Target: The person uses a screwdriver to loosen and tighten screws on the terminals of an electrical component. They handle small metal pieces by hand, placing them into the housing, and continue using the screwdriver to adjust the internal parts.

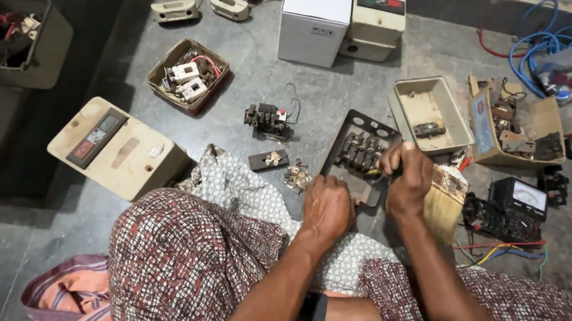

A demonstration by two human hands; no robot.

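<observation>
Contactor block, dark with a row of ridged terminals, sits on a black metal plate on the grey floor, just right of the frame's centre. Fingers of the right hand are curled tight around a slim tool with a yellowish tip (probably a screwdriver, though most of it is hidden), its tip touching the block's near edge. The left hand is closed into a loose fist resting on the plate's lower edge; whether it grips anything cannot be told. A straw-coloured brush lies just beside the right hand.

Risk, as a judgement: the tool could slip off the terminal and gouge the block or jab the steadying left hand, since that fist sits close to the tip and the plate rests loose on the floor.

Both forearms reach forward from the lower frame over a patterned cloth on the lap, wrists bent downward. Nearby: an open beige enclosure at upper right, a cardboard box of parts at upper left, and a beige starter box at left.
</observation>
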